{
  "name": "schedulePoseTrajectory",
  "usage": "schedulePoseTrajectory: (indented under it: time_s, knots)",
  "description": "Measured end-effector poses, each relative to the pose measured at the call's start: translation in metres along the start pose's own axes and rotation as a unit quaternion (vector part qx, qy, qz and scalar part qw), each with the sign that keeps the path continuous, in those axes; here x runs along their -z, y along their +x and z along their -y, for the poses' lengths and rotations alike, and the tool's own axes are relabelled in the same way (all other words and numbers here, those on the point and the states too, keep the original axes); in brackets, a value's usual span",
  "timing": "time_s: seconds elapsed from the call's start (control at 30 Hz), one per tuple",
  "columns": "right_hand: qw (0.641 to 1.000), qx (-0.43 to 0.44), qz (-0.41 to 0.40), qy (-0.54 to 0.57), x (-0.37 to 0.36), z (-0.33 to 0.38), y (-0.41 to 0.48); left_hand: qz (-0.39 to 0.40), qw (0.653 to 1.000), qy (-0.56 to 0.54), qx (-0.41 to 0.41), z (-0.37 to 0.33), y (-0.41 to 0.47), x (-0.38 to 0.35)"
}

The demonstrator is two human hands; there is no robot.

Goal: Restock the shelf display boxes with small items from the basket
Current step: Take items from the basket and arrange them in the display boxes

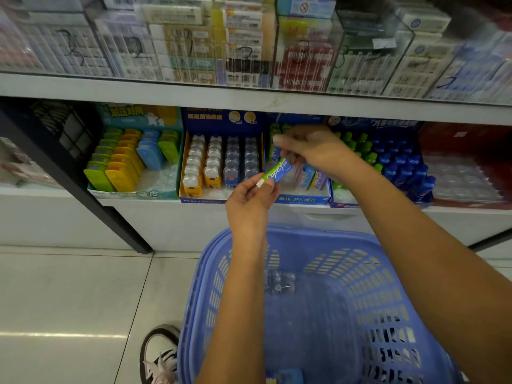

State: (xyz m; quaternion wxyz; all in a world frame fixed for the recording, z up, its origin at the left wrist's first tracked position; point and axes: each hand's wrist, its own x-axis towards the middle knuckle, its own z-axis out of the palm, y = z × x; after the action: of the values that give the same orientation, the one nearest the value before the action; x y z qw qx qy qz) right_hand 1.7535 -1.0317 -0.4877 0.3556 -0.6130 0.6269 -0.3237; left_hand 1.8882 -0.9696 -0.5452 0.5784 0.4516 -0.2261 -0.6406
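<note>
Small item (278, 171), green and blue, head view. The right hand (310, 151) is curling over the display box (302, 199) and hiding part of its contents; whether its fingers are gripping a second pack cannot be told. The left hand (250, 200) is pinching the item's white end between thumb and fingertips, holding it slanted in front of the box and above the basket (360, 245).

Slim green-and-blue packet (278, 172) tilted mid-frame, before blue-fronted display box (302, 199), blue slotted basket (388, 275) below, nearly empty
</note>
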Motion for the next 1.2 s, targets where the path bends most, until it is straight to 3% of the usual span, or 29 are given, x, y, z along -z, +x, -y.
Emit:
schedulePoseTrajectory:
  time_s: [0.1,0.27,0.37,0.4,0.47,0.53,0.57,0.63,0.77,1.07,1.13,1.2]
  knots:
    - [0.993,0.008,0.034,0.109,0.009,-0.003,-0.025,-0.009,0.999,-0.034,-0.026,0.004,-0.003,-0.004]
    - [0.992,0.018,0.046,0.115,0.016,0.004,-0.03,0.019,0.996,-0.041,-0.073,0.004,-0.003,-0.011]
    - [0.996,0.048,-0.023,0.068,0.02,0.0,-0.022,0.033,0.982,0.144,-0.114,0.007,-0.001,-0.011]
    - [0.996,0.061,-0.064,0.015,0.022,-0.003,-0.018,0.049,0.955,0.255,-0.141,0.009,-0.001,-0.01]
    - [0.987,0.077,-0.116,-0.082,0.023,-0.009,-0.006,0.096,0.86,0.466,-0.184,0.015,-0.002,-0.009]
    - [0.978,0.079,-0.11,-0.161,0.022,-0.017,0.006,0.14,0.768,0.598,-0.182,0.021,-0.004,-0.01]
    - [0.972,0.082,-0.096,-0.196,0.019,-0.02,0.012,0.153,0.739,0.633,-0.175,0.023,-0.005,-0.01]
    - [0.964,0.09,-0.064,-0.242,0.015,-0.025,0.018,0.168,0.713,0.659,-0.168,0.023,-0.005,-0.01]
    - [0.961,0.097,-0.028,-0.257,0.013,-0.027,0.021,0.19,0.718,0.65,-0.159,0.014,0.0,-0.006]
    - [0.938,0.027,0.045,-0.342,0.011,-0.004,0.035,0.215,0.731,0.631,-0.15,0.007,0.005,0.0]
    - [0.929,0.024,0.05,-0.365,0.01,0.001,0.032,0.224,0.747,0.609,-0.143,0.004,0.003,0.002]
    - [0.921,0.035,0.028,-0.386,0.007,0.004,0.022,0.204,0.79,0.554,-0.165,0.0,-0.002,0.006]
